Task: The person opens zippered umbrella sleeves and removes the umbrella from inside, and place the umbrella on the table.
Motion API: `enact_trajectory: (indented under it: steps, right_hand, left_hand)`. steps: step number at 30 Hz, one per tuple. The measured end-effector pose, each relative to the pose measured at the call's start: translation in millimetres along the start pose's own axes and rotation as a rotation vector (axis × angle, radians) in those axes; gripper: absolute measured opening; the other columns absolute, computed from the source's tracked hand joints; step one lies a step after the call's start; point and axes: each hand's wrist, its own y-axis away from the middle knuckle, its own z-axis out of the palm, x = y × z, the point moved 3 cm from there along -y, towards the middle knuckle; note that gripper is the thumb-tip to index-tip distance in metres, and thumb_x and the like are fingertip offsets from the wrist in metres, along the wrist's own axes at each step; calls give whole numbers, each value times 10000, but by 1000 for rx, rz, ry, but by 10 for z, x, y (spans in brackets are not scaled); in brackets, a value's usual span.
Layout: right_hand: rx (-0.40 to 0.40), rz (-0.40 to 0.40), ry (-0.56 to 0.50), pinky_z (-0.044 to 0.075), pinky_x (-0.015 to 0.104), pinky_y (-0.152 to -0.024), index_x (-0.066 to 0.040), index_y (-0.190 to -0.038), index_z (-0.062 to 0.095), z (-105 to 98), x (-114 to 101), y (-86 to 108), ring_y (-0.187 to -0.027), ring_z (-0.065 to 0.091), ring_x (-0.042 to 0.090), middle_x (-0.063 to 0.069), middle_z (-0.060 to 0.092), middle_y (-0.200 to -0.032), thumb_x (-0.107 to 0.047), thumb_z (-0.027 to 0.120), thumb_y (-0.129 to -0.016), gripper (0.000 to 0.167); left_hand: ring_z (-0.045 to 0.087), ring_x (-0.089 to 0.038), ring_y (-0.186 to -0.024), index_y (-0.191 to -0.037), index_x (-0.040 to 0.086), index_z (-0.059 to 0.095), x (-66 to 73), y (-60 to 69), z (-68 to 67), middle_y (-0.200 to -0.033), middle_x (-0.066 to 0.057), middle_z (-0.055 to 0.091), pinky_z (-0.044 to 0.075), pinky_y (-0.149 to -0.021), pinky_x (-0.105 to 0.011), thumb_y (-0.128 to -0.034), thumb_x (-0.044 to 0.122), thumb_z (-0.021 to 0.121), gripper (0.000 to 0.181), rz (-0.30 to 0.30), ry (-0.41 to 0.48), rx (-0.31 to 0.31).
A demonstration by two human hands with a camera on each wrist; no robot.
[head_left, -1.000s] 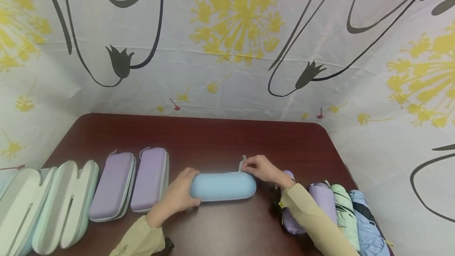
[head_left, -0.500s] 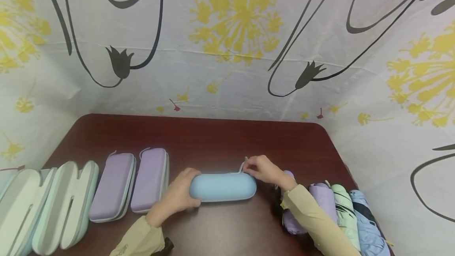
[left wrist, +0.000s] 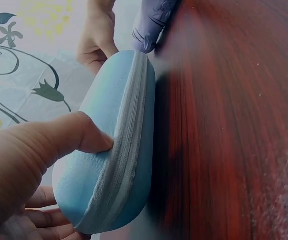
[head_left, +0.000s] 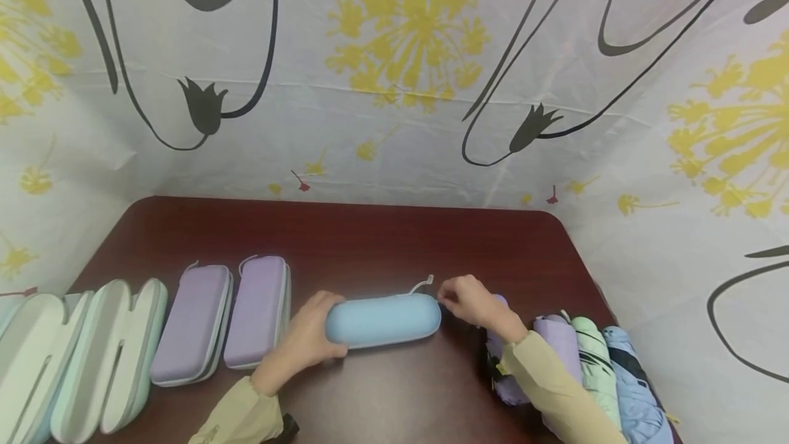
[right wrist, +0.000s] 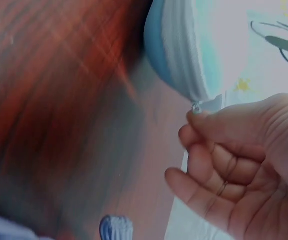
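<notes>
A light blue zip case (head_left: pixel 383 322) with rounded ends lies across the middle of the table, its right end turned slightly toward the back. My left hand (head_left: pixel 311 331) grips the left end; in the left wrist view the thumb presses its top beside the pale zipper (left wrist: pixel 126 135). At the right end, my right hand (head_left: pixel 473 303) pinches a small metal zipper pull (right wrist: pixel 197 107) between thumb and forefinger. The zipper teeth look closed along the side seen in the left wrist view. A pale cord loop (head_left: pixel 422 284) sticks up behind the case, free of the fingers.
Two purple zip cases (head_left: pixel 192 324) (head_left: pixel 257 314) stand left of my left hand. Farther left lie opened cases with pale linings (head_left: pixel 107 362). Folded umbrellas in purple (head_left: pixel 557 344), green (head_left: pixel 594 362) and blue (head_left: pixel 637 382) line the table's right side, partly behind my right forearm.
My right hand has moved from the cord loop at the back of the case rightward, round to its right end. The case has turned slightly. The left hand keeps its grip.
</notes>
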Motion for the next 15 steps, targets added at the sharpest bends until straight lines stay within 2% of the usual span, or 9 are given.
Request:
enact_trajectory:
  steps: [7, 15]
  right_hand:
    - [20, 22, 14, 466, 226, -547, -55, -772, 674, -14, -76, 90, -604, 543, 55, -8, 636, -711, 30, 662, -800, 90]
    - [50, 47, -6, 452, 208, -530, -72, -698, 652, 69, -160, 186, -596, 531, 42, -38, 614, -659, 49, 669, -740, 129]
  left_hand:
    - [568, -268, -957, -1094, -3, 600, 19, 12, 13, -1053, -99, 580, 488, -819, -452, -496, 125, 842, 657, -12, 9, 23]
    - [578, -272, -953, -1092, -13, 614, 36, 30, 16, -1053, -108, 591, 494, -808, -447, -503, 142, 848, 652, -70, 10, 44]
